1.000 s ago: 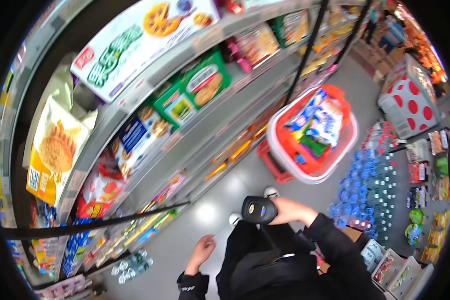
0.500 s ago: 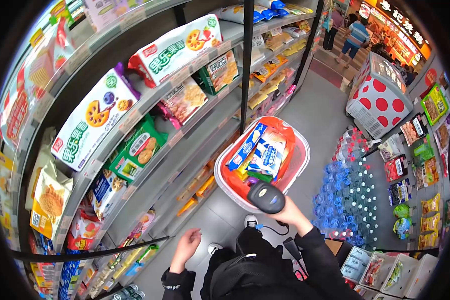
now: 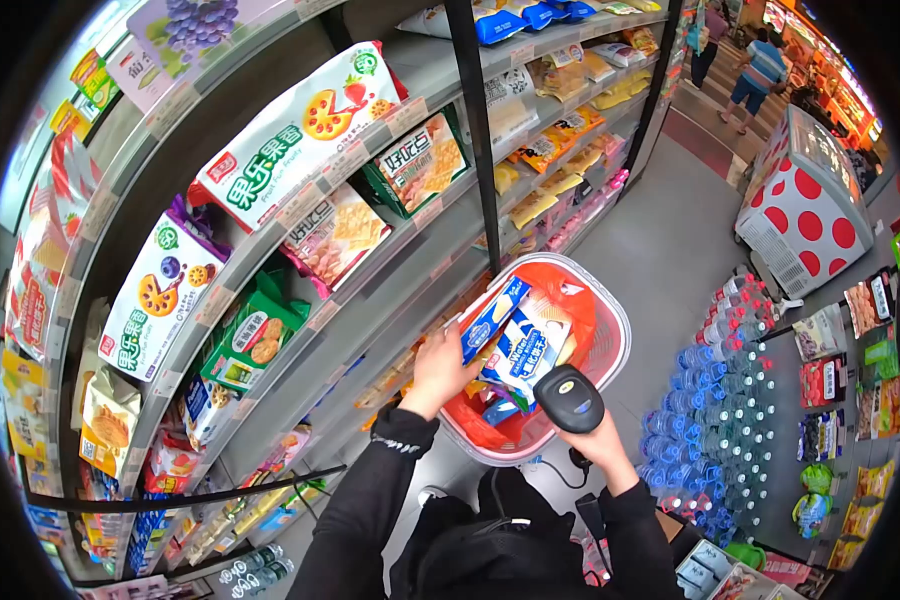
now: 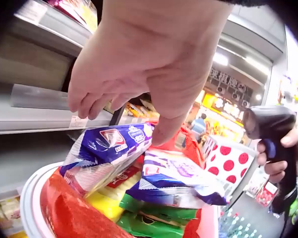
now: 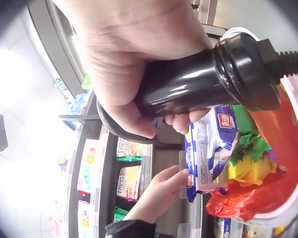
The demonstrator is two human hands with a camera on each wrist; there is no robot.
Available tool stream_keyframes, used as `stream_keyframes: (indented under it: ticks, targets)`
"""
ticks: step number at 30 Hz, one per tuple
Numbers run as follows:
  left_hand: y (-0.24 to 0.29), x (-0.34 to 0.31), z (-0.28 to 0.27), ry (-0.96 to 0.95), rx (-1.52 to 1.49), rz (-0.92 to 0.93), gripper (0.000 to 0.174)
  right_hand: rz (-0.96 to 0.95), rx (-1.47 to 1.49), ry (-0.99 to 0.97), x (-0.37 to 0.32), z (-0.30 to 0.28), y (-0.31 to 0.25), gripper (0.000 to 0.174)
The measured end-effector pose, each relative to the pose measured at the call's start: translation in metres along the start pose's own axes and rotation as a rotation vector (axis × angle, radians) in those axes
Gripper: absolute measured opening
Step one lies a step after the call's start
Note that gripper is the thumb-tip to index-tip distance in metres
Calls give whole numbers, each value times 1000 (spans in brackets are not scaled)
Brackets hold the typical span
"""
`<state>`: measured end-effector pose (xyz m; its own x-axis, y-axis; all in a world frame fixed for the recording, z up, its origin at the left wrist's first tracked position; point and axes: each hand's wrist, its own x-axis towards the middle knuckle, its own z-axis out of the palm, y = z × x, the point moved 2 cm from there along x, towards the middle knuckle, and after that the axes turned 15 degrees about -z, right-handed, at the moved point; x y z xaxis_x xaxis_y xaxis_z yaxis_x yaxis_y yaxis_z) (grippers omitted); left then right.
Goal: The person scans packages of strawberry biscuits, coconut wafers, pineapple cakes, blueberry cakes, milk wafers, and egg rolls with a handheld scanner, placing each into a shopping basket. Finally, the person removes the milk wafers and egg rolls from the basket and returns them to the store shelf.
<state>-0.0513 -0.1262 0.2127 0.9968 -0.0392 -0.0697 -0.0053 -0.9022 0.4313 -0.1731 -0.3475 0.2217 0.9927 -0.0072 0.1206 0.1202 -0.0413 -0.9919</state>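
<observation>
Gripping scanner (image 3: 569, 397): right grip (image 3: 592, 440), by basket's (image 3: 623, 345) near-right rim
Left grip (image 3: 444, 368): relaxed by blue packet (image 3: 493, 320)
Basket–bottles (image 3: 708, 425): floor (image 3: 660, 295) gap

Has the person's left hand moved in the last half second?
Yes: judged against the basket, the left hand has moved forward, from outside it to the blue packet inside.

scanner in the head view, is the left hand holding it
No, the right hand grips the black scanner, while the left hand is apart from it, at a blue packet.
</observation>
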Motion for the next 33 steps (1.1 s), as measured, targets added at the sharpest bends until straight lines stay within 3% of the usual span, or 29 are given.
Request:
stream_keyframes:
  ticks: [5,10,23,33]
  targets:
    - [21,32,25,-66,32,-60,72,85,46,11,-2,-3,12,36]
    - [16,43,46,-88,105,-92,41,87,79,60,5,-6,18,37]
    - [6,19,3,-118,107,-9,42,29,13,127,59,-14,30,33]
    - [-7,0,17,-98,236,7,45,49,119,79,101,-16,48,35]
